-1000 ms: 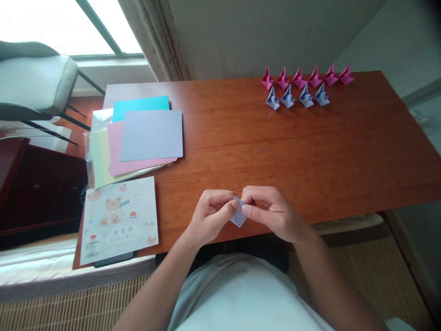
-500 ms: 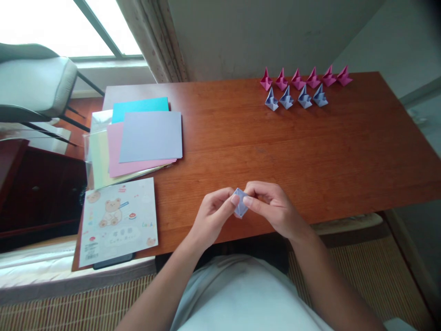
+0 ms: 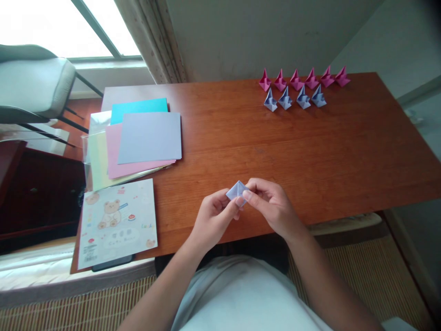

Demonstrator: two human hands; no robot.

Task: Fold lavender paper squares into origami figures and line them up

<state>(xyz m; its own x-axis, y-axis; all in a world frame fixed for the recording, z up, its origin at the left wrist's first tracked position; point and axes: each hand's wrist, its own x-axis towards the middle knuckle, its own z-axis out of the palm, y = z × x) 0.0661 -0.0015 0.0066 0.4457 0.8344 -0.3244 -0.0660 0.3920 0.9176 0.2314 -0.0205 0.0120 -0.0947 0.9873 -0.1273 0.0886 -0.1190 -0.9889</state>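
- Fingers (image 3: 230, 210) of your left hand (image 3: 212, 219) pinch the lower left side of a small folded lavender paper (image 3: 237, 188), thumb on top.
- Your right hand (image 3: 274, 204) grips its right side, thumb tip near the left one.
- The paper sits between your hands, over the near part of the wooden table (image 3: 220, 138).
- Well apart, toward the far edge, stand six pink folded pieces (image 3: 296, 83) behind four lavender ones (image 3: 303, 101).

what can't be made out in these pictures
All in the head view:
Folded paper, underside: turned away, behind the left hand and right hand.
Dark slab, full shape: covered by the bear sheet.
Sheet's small print: too small, blurred.
Chair, left part: cut off by the left edge.
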